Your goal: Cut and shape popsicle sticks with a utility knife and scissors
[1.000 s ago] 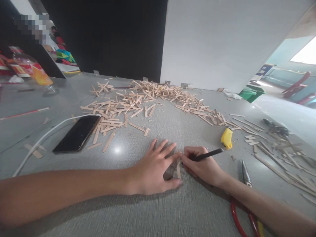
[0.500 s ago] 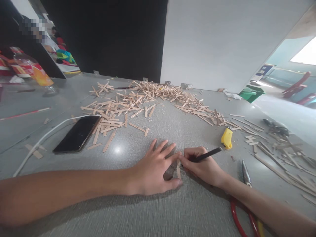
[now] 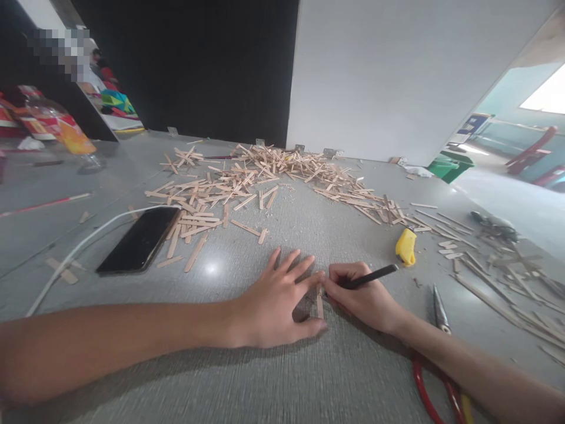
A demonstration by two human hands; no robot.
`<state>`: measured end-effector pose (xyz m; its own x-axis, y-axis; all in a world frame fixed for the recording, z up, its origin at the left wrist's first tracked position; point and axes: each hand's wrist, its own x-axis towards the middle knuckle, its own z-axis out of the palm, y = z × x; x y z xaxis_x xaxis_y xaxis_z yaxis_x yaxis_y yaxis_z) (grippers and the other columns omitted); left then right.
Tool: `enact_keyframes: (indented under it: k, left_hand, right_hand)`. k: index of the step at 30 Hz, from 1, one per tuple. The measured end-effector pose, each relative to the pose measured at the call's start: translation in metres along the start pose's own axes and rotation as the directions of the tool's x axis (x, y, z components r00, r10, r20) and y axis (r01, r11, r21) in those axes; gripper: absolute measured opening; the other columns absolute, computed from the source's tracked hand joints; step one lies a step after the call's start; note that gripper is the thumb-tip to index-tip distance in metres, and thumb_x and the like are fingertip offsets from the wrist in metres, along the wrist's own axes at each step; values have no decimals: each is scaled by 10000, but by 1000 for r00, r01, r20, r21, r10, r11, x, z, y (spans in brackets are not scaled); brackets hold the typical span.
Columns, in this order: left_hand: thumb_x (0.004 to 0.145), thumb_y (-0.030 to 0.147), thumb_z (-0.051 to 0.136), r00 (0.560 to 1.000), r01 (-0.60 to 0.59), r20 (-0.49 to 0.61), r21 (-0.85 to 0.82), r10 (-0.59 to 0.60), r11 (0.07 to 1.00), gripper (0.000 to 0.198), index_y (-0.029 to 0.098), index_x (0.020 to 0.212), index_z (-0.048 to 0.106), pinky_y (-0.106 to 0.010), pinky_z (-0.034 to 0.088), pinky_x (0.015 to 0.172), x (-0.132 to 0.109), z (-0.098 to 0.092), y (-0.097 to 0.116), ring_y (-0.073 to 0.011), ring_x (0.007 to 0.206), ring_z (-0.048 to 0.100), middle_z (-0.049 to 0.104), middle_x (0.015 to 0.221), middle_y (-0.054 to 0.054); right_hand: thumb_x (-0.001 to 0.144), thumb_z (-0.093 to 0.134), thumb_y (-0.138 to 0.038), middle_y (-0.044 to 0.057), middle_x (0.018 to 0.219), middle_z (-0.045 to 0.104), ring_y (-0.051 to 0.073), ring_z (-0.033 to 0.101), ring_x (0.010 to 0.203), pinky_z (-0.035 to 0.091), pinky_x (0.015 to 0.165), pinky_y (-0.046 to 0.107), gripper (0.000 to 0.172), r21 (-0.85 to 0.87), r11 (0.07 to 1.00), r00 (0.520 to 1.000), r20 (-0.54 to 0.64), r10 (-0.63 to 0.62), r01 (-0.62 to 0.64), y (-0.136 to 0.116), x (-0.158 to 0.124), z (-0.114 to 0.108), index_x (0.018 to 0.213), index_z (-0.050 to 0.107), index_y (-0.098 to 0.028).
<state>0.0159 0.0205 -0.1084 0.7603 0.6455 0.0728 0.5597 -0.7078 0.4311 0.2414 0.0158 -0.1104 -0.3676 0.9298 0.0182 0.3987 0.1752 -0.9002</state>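
Note:
A short wooden craft stick [image 3: 320,304] lies on the grey tabletop between my hands. My left hand [image 3: 274,309] holds it down, index finger at its far end and thumb at its near end, the other fingers spread. My right hand [image 3: 368,301] is closed around a black pen [image 3: 375,275], which slants up to the right. Its tip, hidden behind the fingers, is close to the stick's far end and my left index finger. Whether the tip touches the wood I cannot see.
Beyond my hands spreads a pile of wooden sticks [image 3: 238,179]. A phone [image 3: 139,241] with a white cable lies left. On the right are a yellow cutter [image 3: 405,246], red-handled pliers [image 3: 441,318] partly under my forearm, and thin wood strips [image 3: 489,303]. Bottles [image 3: 73,138] stand far left.
Both hands stay almost where they were, with the same hold on stick and pen. Only the right hand and pen seem to have shifted very slightly.

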Motion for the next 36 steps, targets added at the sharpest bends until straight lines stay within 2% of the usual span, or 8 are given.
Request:
enact_keyframes:
  k: [3,9,14,19,23,28,33,36]
  left_hand:
    - [984,675,506,1000,-8,-15,23,9,1000,734,233,1567,438,-734,149,1231,-1,1,1,-448,1566,191,328,1679,-150]
    - [1088,216,403,987,38,-157,73,-26,997,365,208,1402,591,-609,281,1233,3,5,0,-314,1503,394,539,1558,-88]
    - [1052,179,506,979,-20,-204,11,22,1000,164,207,1033,667,-532,344,1186,7,2,-1,-284,1395,492,656,1399,-66]
    - [1021,121,557,980,-62,-192,-60,49,996,111,209,977,608,-500,295,1206,8,3,-3,-259,1360,500,662,1329,-62]
    - [1021,83,528,964,-158,-210,53,165,986,160,185,925,604,-390,478,932,4,5,-3,-220,981,612,680,1010,-54]
    - [1007,21,450,910,-326,-135,351,391,878,278,122,839,646,-357,465,715,-4,4,3,-196,734,557,621,839,-63]
    - [1078,264,456,927,-294,-146,286,345,912,346,166,1381,591,-408,512,832,-11,2,19,-247,872,589,655,1029,-98]
    - [1053,439,497,957,-271,-57,174,284,947,435,204,1409,579,-481,522,908,-14,0,28,-308,1012,584,635,1155,-133]
  right_hand:
    - [969,610,-389,-53,470,455,100,362,451,267,445,256,455,-6,999,999,23,-32,32,-1,-1,-1,572,466,-220]
    - [913,703,-458,-42,467,524,99,396,396,267,404,249,452,131,990,987,-145,71,-52,0,0,0,592,487,-225]
    - [923,692,-422,-49,441,516,99,405,386,298,406,240,431,137,990,975,-208,72,-44,1,2,0,585,515,-222]
    - [930,676,-447,-49,442,527,95,426,371,306,379,221,431,167,984,962,-254,101,-59,2,2,0,601,510,-223]
    - [949,655,-488,-50,432,523,89,432,365,313,376,208,460,146,987,949,-299,103,-61,2,2,1,607,505,-219]
    - [956,657,-503,-48,452,542,81,437,369,317,374,197,474,149,987,948,-302,103,-60,4,2,1,616,495,-216]
    - [947,672,-512,-37,503,592,72,446,381,346,382,190,447,181,981,946,-301,118,-64,3,2,0,650,542,-204]
    - [946,682,-486,-46,481,572,69,448,379,356,385,184,433,179,982,943,-313,116,-62,2,3,0,646,554,-201]
